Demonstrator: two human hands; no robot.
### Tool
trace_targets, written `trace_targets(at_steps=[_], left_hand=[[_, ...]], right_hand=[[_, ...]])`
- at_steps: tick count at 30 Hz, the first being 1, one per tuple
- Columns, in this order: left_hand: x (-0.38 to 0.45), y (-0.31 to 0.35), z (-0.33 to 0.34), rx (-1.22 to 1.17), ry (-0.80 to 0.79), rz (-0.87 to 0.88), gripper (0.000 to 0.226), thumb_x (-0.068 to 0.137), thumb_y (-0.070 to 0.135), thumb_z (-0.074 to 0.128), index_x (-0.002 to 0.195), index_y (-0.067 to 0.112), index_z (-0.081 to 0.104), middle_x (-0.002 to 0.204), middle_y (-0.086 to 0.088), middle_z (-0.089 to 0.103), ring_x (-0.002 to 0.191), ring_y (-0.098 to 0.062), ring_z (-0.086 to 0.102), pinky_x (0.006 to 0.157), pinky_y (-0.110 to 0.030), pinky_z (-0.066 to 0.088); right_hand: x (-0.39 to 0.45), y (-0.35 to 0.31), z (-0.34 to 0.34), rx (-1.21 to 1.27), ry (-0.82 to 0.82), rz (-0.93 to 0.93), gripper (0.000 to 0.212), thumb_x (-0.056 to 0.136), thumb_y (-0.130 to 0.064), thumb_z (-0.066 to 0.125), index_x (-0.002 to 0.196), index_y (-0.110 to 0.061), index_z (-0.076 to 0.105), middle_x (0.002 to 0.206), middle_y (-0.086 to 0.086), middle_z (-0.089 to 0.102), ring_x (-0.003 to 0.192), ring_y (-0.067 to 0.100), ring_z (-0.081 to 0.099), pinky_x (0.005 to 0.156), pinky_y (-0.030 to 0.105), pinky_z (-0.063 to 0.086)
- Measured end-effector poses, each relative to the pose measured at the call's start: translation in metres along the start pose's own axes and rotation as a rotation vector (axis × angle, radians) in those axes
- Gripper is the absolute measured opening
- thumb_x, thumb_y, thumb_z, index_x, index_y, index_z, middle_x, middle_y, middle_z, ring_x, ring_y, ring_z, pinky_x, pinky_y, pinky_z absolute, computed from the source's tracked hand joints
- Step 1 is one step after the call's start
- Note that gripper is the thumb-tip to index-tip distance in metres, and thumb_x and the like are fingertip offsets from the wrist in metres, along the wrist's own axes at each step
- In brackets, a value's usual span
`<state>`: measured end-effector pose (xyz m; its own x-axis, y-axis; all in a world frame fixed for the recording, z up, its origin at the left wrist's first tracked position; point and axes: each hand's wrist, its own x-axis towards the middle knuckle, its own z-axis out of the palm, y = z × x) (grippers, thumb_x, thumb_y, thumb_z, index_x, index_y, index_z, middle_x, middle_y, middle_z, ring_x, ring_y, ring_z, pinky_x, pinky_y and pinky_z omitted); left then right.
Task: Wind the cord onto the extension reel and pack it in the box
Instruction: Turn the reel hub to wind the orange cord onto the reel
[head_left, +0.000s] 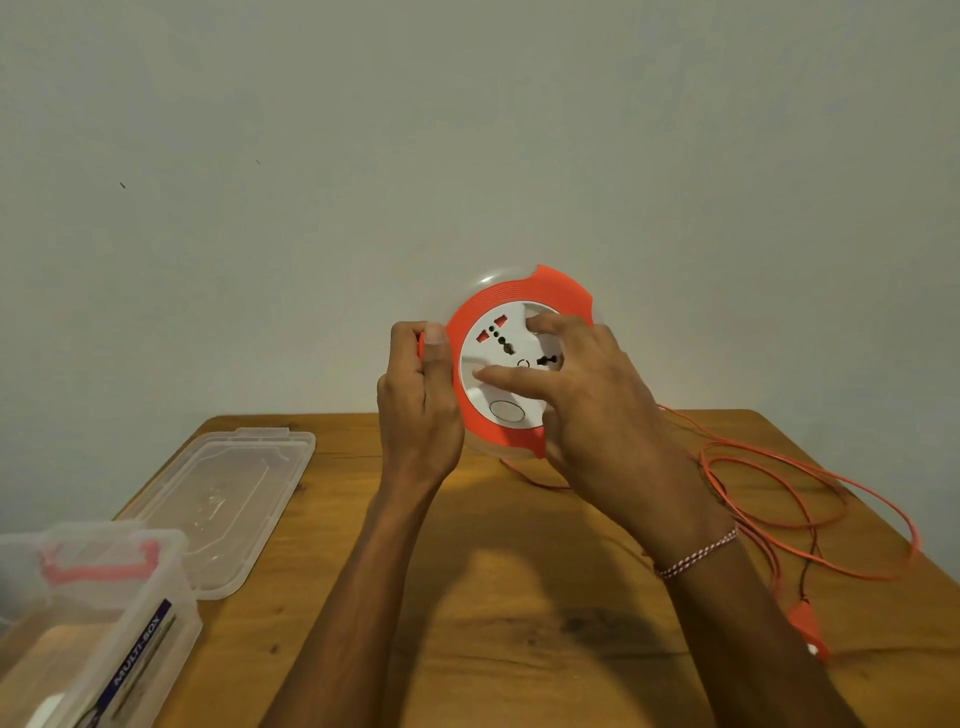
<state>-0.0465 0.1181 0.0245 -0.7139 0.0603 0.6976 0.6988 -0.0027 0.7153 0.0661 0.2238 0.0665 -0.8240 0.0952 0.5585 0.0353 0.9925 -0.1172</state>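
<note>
Two bare hands hold one extension reel (511, 364) upright above the far edge of a wooden table (519, 597). The left hand (418, 400) is curled around the reel's left rim, thumb pressed on the orange edge. The right hand (587, 400) lies spread over the white socket face, fingertips pressing on it; a striped thread bracelet (696, 553) circles that wrist. One orange cord (810, 499) leaves the reel's underside and lies in loose, overlapping loops on the table's right side, ending at one orange plug (805, 629) near the right forearm. At the left stand one clear plastic box (88, 623), open, with a pink handle and a "MULTI-BOX" label, and beside it one clear lid (228, 504) lying flat. The right hand hides part of the socket face.
</note>
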Motion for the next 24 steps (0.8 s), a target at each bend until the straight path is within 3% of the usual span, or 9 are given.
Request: trace_targets(at_steps=[5, 10, 15, 17, 19, 22, 24], left_hand=[[-0.001, 0.003, 0.001, 0.006, -0.021, 0.006, 0.02, 0.101, 0.039, 0.036, 0.112, 0.026, 0.047, 0.098, 0.024, 0.062, 0.084, 0.001, 0.07, 0.065, -0.018, 0.059], [0.0, 0.002, 0.0, -0.002, -0.012, 0.001, 0.015, 0.103, 0.035, 0.038, 0.111, 0.026, 0.047, 0.095, 0.025, 0.062, 0.082, 0.006, 0.069, 0.06, -0.012, 0.056], [0.005, 0.0, -0.006, -0.02, 0.002, -0.015, 0.02, 0.103, 0.038, 0.037, 0.109, 0.024, 0.051, 0.095, 0.021, 0.065, 0.084, 0.003, 0.069, 0.06, -0.011, 0.054], [0.006, 0.0, -0.007, -0.036, -0.009, -0.017, 0.023, 0.101, 0.04, 0.037, 0.108, 0.024, 0.053, 0.094, 0.019, 0.066, 0.085, 0.001, 0.07, 0.06, -0.011, 0.054], [0.006, 0.0, -0.008, -0.065, -0.026, -0.023, 0.026, 0.101, 0.041, 0.038, 0.108, 0.023, 0.055, 0.093, 0.018, 0.067, 0.085, -0.001, 0.07, 0.059, -0.01, 0.053], [0.007, 0.0, -0.008, -0.092, -0.034, -0.02, 0.021, 0.102, 0.039, 0.04, 0.104, 0.027, 0.057, 0.089, 0.019, 0.069, 0.084, -0.004, 0.071, 0.059, -0.012, 0.054], [0.008, 0.002, -0.008, -0.106, -0.022, -0.026, 0.016, 0.101, 0.039, 0.043, 0.1, 0.034, 0.058, 0.088, 0.022, 0.07, 0.083, -0.005, 0.072, 0.059, -0.013, 0.054]], right_hand=[[-0.005, 0.002, 0.002, 0.037, 0.13, 0.021, 0.058, 0.076, -0.023, 0.08, 0.129, -0.038, 0.06, 0.128, 0.012, 0.055, 0.112, 0.031, 0.054, 0.088, 0.039, 0.05], [-0.003, 0.01, 0.007, 0.082, 0.19, 0.103, 0.065, 0.083, -0.059, 0.06, 0.143, -0.04, 0.041, 0.121, 0.008, 0.063, 0.102, 0.021, 0.06, 0.084, 0.034, 0.054], [0.002, 0.027, 0.002, 0.248, 0.365, 0.1, 0.055, 0.089, -0.05, 0.061, 0.14, -0.033, 0.049, 0.099, 0.0, 0.068, 0.087, 0.013, 0.059, 0.072, 0.029, 0.056], [0.006, 0.037, 0.001, 0.309, 0.405, 0.21, 0.057, 0.088, -0.051, 0.063, 0.14, -0.033, 0.048, 0.108, -0.004, 0.064, 0.093, 0.011, 0.057, 0.07, 0.023, 0.051], [0.006, 0.044, 0.0, 0.532, 0.277, 0.342, 0.061, 0.085, -0.051, 0.065, 0.141, -0.035, 0.045, 0.118, -0.01, 0.06, 0.096, 0.007, 0.058, 0.068, 0.017, 0.051], [0.003, 0.054, -0.001, 0.949, 0.069, 0.38, 0.044, 0.085, -0.048, 0.066, 0.127, -0.036, 0.06, 0.109, -0.012, 0.07, 0.093, 0.011, 0.069, 0.07, 0.027, 0.06], [0.003, 0.059, -0.002, 1.046, 0.031, 0.385, 0.039, 0.082, -0.046, 0.069, 0.119, -0.034, 0.066, 0.104, -0.008, 0.073, 0.094, 0.014, 0.07, 0.072, 0.032, 0.06]])
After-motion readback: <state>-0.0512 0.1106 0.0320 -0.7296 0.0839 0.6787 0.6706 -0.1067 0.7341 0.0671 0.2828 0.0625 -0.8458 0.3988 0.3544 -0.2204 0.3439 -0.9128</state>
